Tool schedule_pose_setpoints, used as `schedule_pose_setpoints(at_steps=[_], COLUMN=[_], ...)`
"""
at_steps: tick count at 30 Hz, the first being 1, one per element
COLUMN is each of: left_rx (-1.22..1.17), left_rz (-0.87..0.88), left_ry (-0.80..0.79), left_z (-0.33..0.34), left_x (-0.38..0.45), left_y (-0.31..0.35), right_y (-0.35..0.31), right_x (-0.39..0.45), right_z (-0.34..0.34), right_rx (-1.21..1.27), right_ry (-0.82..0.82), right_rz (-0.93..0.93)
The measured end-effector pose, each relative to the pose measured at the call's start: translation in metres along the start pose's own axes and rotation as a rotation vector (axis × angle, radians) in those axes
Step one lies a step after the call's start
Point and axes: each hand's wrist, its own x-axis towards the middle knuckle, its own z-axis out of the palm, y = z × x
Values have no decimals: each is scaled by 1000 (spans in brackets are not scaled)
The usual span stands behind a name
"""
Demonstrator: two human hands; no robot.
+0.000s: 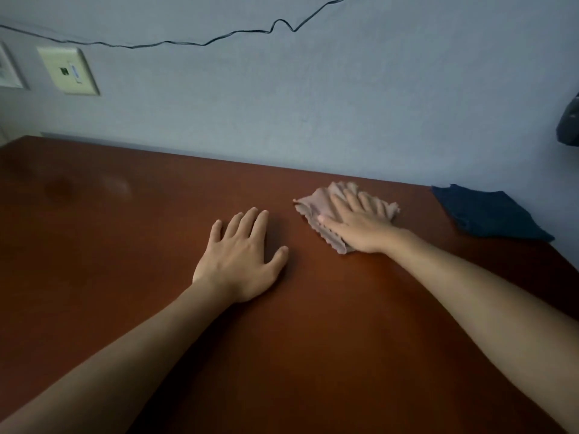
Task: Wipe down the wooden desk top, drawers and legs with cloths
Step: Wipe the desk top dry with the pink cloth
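Two flat, straight-fingered hands on the wooden desk top (125, 277): left hand (241, 261) bare; right hand (360, 223) on pink cloth (316, 205); blue wall (282, 104) behind.

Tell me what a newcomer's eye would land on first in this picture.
First the two bare arms reaching over the reddish-brown desk top: the right hand presses flat on a pinkish cloth right of centre, the left hand rests flat on bare wood beside it. Next, a dark blue cloth lies at the far right corner, and a thin black cable sags across the blue wall.
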Motion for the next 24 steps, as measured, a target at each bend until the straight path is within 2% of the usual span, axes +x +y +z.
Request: schedule_pose_setpoints(at_steps=[4,7,10,11,13,15,17,19,23,24], left_rx=[-73,-181,-242,-240,-252,-196,-34,102,105,104], left_rz=[53,72,106,116,104,107,118,65,-209,-217], left_ry=[75,224,431,452,346,151,-39,-145,-172,-168], left_z=[-2,-6,-10,-13,-23,-27,-19,-5,0,1], left_x=[1,-1,0,5,20,42,63,91,156,165], left_y=[-3,-4,-13,-16,-18,-12,-2,5,14,19], right_y=[-31,-85,-131,-135,-120,-82,-33,5,20,19], right_x=[66,85,58,47,25,10,-4,-20,-22,-19], right_z=[-16,-19,-7,-6,-14,-19,-10,5,18,17], right_rx=[63,85,67,109,337,503,321,151,156,152], right_ry=[19,19,-16,-15,55,169,234,174,125,134], right_rz=[66,-55,-249,-300,-329,-261,-95,79,125,126])
